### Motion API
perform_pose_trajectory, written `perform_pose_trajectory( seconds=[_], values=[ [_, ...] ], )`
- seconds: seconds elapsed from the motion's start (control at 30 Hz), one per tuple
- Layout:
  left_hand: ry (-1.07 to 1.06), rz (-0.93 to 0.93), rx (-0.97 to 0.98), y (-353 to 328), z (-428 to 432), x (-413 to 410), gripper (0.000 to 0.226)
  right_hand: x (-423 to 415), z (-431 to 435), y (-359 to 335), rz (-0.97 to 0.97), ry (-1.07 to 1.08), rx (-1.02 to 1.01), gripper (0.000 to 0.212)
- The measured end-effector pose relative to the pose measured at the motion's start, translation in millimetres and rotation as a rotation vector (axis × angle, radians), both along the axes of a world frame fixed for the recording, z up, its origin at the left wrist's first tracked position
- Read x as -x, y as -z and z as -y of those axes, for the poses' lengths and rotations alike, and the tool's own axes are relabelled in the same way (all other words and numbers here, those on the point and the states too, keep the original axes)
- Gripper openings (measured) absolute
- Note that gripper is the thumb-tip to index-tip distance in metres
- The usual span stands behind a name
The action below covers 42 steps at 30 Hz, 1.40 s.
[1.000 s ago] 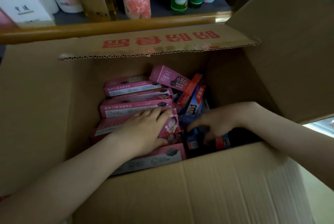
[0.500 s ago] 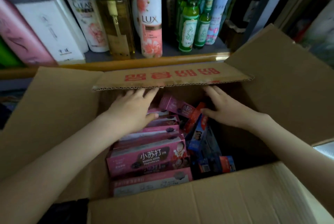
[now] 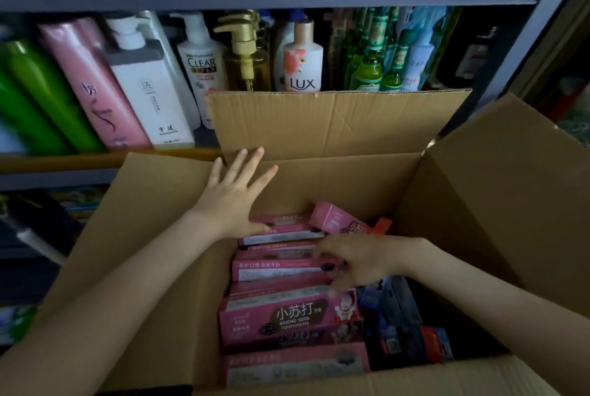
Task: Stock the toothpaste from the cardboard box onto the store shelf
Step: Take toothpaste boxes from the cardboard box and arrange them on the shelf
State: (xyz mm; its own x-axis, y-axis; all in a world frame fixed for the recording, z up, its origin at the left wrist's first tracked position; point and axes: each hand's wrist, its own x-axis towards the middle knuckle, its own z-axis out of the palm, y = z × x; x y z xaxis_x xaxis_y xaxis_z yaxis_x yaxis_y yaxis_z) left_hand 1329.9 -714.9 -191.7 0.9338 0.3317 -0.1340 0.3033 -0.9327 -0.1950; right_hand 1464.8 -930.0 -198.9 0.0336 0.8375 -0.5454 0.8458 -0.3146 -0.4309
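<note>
Left hand [image 3: 234, 200] splayed wide, fingers straight, up by the box [image 3: 335, 127] flap; right hand [image 3: 360, 260] droops, fingers bent, over pink cartons [image 3: 287, 315]. Can't tell if it grips.

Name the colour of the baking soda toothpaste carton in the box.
The toothpaste carton is pink with a dark label patch; head view.

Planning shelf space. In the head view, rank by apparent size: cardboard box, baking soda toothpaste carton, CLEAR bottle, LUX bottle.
1. cardboard box
2. baking soda toothpaste carton, though it is nearer the camera than the bottles, so this is unsure
3. CLEAR bottle and LUX bottle: they look alike and both are partly hidden behind the box, so they are unranked
</note>
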Motion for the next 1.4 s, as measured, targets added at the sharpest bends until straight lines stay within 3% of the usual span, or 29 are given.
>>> perform_pose_trajectory(
  seconds=[0.1, 0.23, 0.4, 0.57, 0.7, 0.83, 0.93, 1.03, 1.13, 1.2, 1.3, 1.4],
  values=[
    [0.009, -0.008, -0.01, 4, -4, 4, 0.113, 11, 2, 16, 0.087, -0.116, 0.161, 0.085],
    [0.023, 0.012, -0.005, 5, -3, 4, 0.105, 14, 6, 27, 0.154, -0.097, 0.105, 0.086],
    [0.031, 0.003, 0.033, 2, 6, 8, 0.094, 10, 9, 42, 0.128, -0.082, 0.198, 0.111],
    [-0.016, -0.289, 0.131, -7, 38, 17, 0.09, 16, 11, 40, 0.16, -0.012, 0.17, 0.116],
    [-0.001, -0.567, 0.274, -6, 68, 34, 0.098, 28, 16, 33, 0.152, 0.062, 0.132, 0.103],
    [0.021, -0.619, 0.336, 1, 84, 50, 0.114, 34, 30, 10, 0.055, 0.176, 0.056, 0.088],
    [0.015, -0.473, 0.484, -7, 84, 60, 0.12, 31, 48, -22, -0.062, 0.278, 0.026, 0.077],
    [0.002, -0.179, 0.749, -33, 77, 73, 0.105, 27, 70, -53, -0.259, 0.413, -0.033, 0.076],
    [-0.062, 0.294, 1.303, -58, 75, 101, 0.078, 29, 91, -74, -0.439, 0.487, -0.138, 0.079],
    [-0.13, 0.584, 1.596, -62, 82, 120, 0.085, 34, 97, -82, -0.527, 0.499, -0.21, 0.082],
    [-0.27, 0.802, 1.695, -58, 105, 138, 0.09, 51, 94, -88, -0.672, 0.473, -0.27, 0.084],
    [-0.416, 1.039, 1.687, -63, 124, 157, 0.057, 79, 85, -93, -0.729, 0.432, -0.313, 0.083]
  ],
)
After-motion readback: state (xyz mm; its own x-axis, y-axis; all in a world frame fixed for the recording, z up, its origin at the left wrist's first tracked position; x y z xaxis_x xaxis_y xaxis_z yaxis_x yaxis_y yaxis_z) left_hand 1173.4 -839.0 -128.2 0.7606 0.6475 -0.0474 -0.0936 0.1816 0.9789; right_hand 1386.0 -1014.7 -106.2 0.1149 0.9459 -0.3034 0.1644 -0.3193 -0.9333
